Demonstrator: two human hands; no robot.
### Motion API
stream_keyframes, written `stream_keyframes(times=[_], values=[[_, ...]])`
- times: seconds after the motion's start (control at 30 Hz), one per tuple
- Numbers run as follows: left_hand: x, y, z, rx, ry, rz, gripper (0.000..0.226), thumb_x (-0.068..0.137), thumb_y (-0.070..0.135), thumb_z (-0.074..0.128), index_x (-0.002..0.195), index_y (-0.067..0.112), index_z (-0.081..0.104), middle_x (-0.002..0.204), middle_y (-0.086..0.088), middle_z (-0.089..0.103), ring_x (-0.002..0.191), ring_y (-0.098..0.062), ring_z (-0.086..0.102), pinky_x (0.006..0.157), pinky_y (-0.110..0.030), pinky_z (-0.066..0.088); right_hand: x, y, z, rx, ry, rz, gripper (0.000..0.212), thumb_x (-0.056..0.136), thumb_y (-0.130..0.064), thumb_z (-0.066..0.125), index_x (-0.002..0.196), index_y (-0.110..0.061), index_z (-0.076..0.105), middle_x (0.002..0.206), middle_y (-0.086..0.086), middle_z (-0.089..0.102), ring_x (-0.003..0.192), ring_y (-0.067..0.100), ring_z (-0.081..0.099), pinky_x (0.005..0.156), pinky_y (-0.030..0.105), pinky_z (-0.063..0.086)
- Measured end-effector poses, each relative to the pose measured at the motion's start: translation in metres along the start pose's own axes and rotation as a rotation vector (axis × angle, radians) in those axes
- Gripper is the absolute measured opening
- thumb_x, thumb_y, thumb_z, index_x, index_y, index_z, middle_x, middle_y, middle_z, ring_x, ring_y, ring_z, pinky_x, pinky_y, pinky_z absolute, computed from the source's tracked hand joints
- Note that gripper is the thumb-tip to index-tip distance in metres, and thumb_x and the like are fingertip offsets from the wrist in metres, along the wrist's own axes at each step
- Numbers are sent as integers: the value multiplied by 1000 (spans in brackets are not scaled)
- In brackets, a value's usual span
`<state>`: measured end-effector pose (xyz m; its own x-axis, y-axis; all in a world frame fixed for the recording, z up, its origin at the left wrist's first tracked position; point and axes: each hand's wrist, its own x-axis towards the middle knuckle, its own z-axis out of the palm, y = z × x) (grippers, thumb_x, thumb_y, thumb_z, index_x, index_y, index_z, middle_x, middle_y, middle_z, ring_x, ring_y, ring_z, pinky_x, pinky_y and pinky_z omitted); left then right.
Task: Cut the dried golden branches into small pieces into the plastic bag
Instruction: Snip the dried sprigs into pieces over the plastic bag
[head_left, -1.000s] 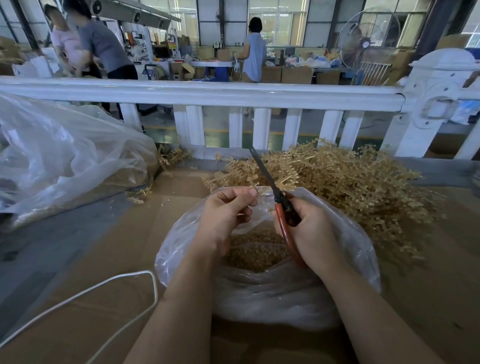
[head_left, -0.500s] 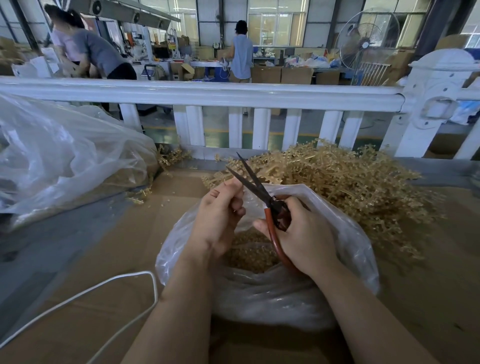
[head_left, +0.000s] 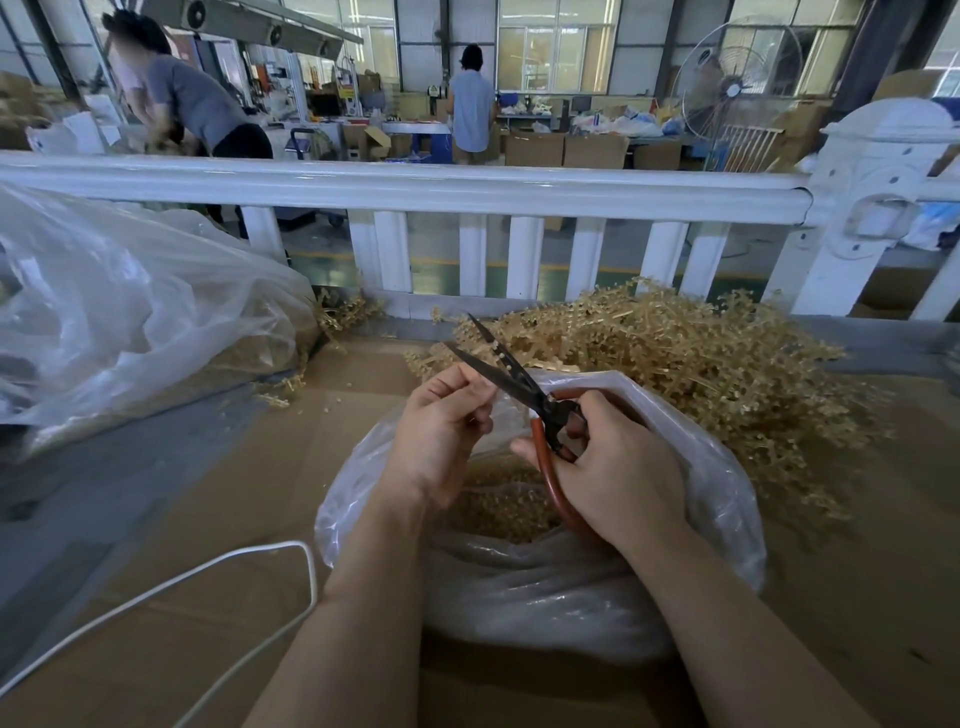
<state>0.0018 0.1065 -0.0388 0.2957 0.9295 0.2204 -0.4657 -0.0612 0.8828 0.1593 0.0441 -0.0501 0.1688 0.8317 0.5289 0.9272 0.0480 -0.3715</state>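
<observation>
- Red-handled scissors (head_left: 540, 410) sit in the right hand (head_left: 613, 467) at frame centre, fingers curled through and around the loops; the dark blades stand apart in a narrow V, tips aimed toward the upper left of the frame.
- Left hand (head_left: 441, 431), just left of the blades, has thumb and fingers pinched together near where the blades meet. What it pinches is too small to make out; I judge it a short stub of branch.
- Key relation: the pinch lies right at the lower blade, left of the pivot, so the stub seems to cross the blades' long axis. Closing them should drop a piece straight down.
- Bag (head_left: 717, 467) lies open directly under both hands, with golden cut pieces (head_left: 504, 504) already heaped inside.
- Uncut branches (head_left: 701, 364) pile up beyond and right of the bag, toward the white fence (head_left: 467, 192). The right hand is nearer them, but it is busy with the scissors.
- Fingertips sit very close to the edge; a nick looks possible.
- Second bag (head_left: 130, 322) fills the left of the frame.
</observation>
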Motion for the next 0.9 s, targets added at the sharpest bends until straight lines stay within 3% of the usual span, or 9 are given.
stream_keyframes(times=[0.17, 0.33, 0.57, 0.7, 0.9], values=[[0, -1, -1, -8, -32, 1, 8, 78, 6, 66, 75, 12, 61, 64, 1, 49, 59, -9, 40, 58, -21, 37, -1, 1, -1, 8, 28, -3, 62, 69, -88, 46, 83, -28, 52, 79, -17, 60, 69, 3, 52, 52, 22, 38], [1, -3, -2, -70, -45, -21, 4, 79, 9, 60, 79, 11, 64, 66, 0, 54, 61, -9, 47, 58, -18, 41, -1, 0, -1, 10, 25, 7, 67, 67, -91, 41, 86, -28, 56, 75, -22, 53, 66, 0, 46, 48, 18, 31], [2, -2, -2, -86, -63, -47, 5, 81, 10, 60, 86, 8, 59, 68, 1, 56, 62, -8, 52, 60, -18, 42, -1, 0, -2, 28, 35, -9, 71, 68, -90, 40, 88, -25, 61, 72, -20, 55, 62, 2, 49, 50, 21, 37], [1, -1, -1, -103, -66, -54, 6, 82, 10, 59, 87, 8, 59, 69, 0, 56, 62, -8, 52, 61, -18, 42, -1, 0, -2, 36, 17, -12, 76, 68, -91, 40, 92, -23, 64, 75, -13, 66, 67, 10, 63, 55, 29, 52], [0, 1, 0, -97, -67, -55, 5, 83, 11, 60, 86, 11, 63, 69, 2, 58, 63, -8, 50, 63, -21, 38, -2, 1, -1, 56, 34, -27, 72, 71, -90, 41, 83, -22, 61, 64, -13, 61, 58, 8, 58, 51, 28, 50]])
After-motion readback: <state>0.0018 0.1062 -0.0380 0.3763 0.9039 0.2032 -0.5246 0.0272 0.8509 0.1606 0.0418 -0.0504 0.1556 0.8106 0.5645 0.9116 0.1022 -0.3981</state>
